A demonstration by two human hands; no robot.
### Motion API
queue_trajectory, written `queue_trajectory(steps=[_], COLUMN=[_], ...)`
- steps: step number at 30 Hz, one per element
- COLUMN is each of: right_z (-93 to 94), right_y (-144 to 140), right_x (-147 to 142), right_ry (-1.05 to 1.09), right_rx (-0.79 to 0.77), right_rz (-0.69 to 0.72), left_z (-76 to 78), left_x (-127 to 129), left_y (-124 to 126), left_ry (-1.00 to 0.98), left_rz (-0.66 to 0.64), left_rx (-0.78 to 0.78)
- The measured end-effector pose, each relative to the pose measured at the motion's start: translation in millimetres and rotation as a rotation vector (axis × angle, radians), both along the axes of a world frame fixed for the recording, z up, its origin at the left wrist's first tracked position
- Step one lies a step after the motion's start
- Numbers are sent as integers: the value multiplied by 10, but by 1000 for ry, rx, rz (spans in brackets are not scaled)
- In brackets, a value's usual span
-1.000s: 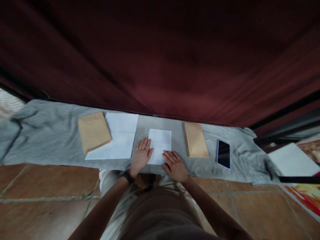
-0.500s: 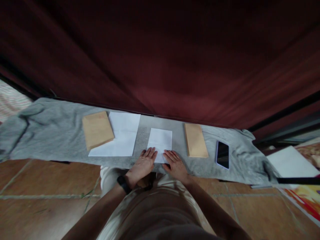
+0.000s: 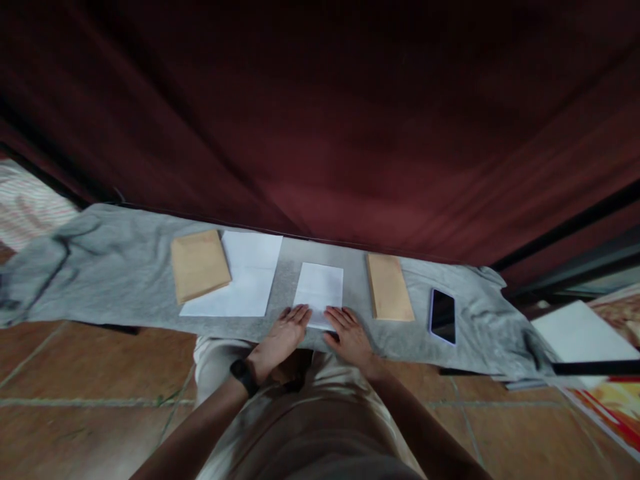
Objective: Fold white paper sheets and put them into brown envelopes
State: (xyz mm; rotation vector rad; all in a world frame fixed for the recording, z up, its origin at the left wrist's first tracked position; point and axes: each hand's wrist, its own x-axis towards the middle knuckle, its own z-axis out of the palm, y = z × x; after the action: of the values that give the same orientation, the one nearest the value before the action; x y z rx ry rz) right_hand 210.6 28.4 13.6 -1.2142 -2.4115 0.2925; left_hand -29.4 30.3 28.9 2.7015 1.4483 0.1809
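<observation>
A folded sheet of white paper [image 3: 320, 285] lies on the grey cloth in front of me. My left hand [image 3: 286, 333] rests flat on its near left corner, fingers stretched out. On the near right corner lies my right hand [image 3: 349, 335], also flat, its thumb apart from the fingers. Left of the paper is a stack of larger white sheets [image 3: 255, 280], partly covered by brown envelopes [image 3: 200, 265]. A narrower stack of brown envelopes [image 3: 391, 288] sits to the right of my right hand.
Grey cloth [image 3: 120, 267] covers the long narrow surface, rumpled at both ends. A phone [image 3: 443, 316] lies right of the narrow envelopes. Dark red fabric [image 3: 320, 147] hangs along the far edge. At the far right stands a white board [image 3: 583, 333] beside a black bar.
Both hands stay flat on the folded paper, shifting only slightly at its near edge. The whole scene sits a little lower in view.
</observation>
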Motion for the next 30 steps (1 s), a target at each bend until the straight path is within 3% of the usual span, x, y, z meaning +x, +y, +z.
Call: queue_trajectory(steps=[3,6,9,13,17,24,30], right_z=[-33,-88,-129,-143,-150,-185,-159], right_y=[-5,14,46,74,71,55,79], right_x=[5,15,26,33,36,68,88], right_ry=[20,66,98,98,101,227,240], right_rx=[-1,5,10,-3,-10,-25,-78], right_rz=[-13,-123,-213,-224,-201,-189,-182], left_z=[11,-8,-100,-252,-290,-213,-166], left_x=[-10,-74,-177,-279,-290,-349,-474], left_y=[54,124,188,252,234,6,151], left_ry=[-59,-148,-301,-494,-559,-673,-564], left_rz=[43,68,111,168,102,12,-33], left_rx=[-2,-29,-38,-14,-19,-76,-90])
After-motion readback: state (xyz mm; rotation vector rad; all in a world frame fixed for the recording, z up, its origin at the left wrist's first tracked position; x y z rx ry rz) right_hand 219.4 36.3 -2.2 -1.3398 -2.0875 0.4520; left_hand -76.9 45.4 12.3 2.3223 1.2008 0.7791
